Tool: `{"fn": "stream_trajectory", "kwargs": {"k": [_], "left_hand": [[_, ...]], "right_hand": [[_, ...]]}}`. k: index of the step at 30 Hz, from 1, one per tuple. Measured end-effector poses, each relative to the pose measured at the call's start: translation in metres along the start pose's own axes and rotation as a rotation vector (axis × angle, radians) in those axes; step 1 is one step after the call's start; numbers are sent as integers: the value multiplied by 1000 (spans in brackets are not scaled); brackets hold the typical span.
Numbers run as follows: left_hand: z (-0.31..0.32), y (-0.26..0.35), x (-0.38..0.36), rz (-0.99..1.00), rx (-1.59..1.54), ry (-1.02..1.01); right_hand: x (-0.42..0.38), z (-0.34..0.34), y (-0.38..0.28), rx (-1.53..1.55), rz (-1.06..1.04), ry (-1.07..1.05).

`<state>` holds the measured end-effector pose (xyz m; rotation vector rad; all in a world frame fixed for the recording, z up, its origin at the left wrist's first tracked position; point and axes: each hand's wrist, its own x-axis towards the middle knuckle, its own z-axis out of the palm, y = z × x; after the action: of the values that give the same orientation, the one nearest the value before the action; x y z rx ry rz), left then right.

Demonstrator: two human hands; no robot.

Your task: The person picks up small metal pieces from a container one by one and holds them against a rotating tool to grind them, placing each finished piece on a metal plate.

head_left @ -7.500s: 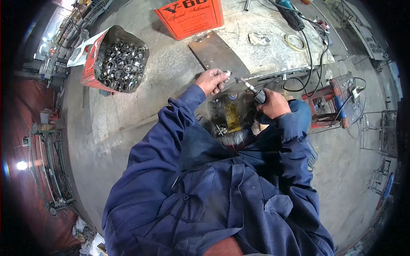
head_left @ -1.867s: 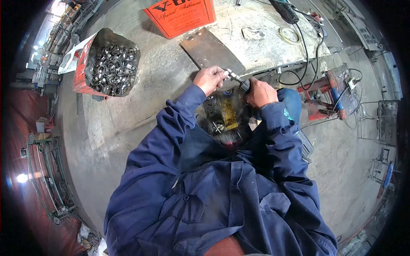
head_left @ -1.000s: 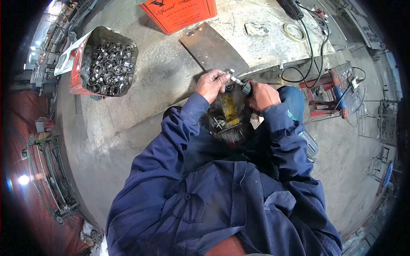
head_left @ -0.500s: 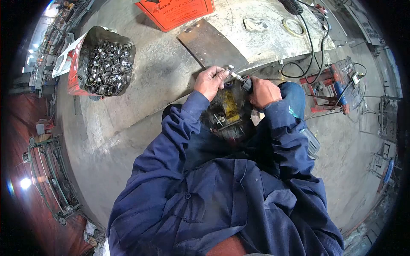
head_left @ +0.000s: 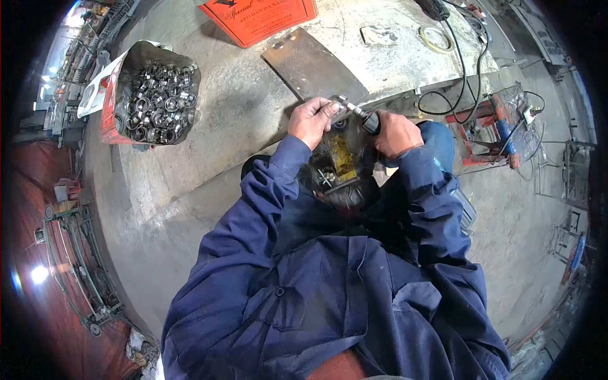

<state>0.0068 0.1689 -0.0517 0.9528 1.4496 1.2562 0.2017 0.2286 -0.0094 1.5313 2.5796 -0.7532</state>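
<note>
Metal ring (head_left: pixel 341 102), pinched in the left hand (head_left: pixel 310 119), sat just upper-left of the rotary tool (head_left: pixel 367 120) clenched by the right hand (head_left: pixel 396 133), its bit slanting toward it.

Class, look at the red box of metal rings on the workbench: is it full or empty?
Full. The red box is open on top, and small metal rings are heaped to its rim.

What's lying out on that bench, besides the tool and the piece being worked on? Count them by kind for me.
Orange can: 1
Box of metal rings: 1
Flat metal plate: 1
Tape roll: 1
Black power tool with cable: 1
Total: 5
The rings in the box are too many to count. The left hand and right hand work at the bench edge.
</note>
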Motion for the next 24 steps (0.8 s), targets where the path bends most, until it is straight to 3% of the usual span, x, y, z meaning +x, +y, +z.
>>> {"fn": "stream_trajectory", "kwargs": {"k": [10, 16, 20, 24], "left_hand": [[1, -6, 3, -7, 7, 11], [0, 8, 6, -5, 42, -11], [-2, 10, 10, -5, 147, -13], [0, 14, 11, -1, 115, -8]], "right_hand": [[-1, 0, -2, -22, -33, -49], [4, -1, -1, 11, -8, 9], [10, 16, 12, 55, -109, 90], [10, 5, 6, 52, -50, 17]]}}
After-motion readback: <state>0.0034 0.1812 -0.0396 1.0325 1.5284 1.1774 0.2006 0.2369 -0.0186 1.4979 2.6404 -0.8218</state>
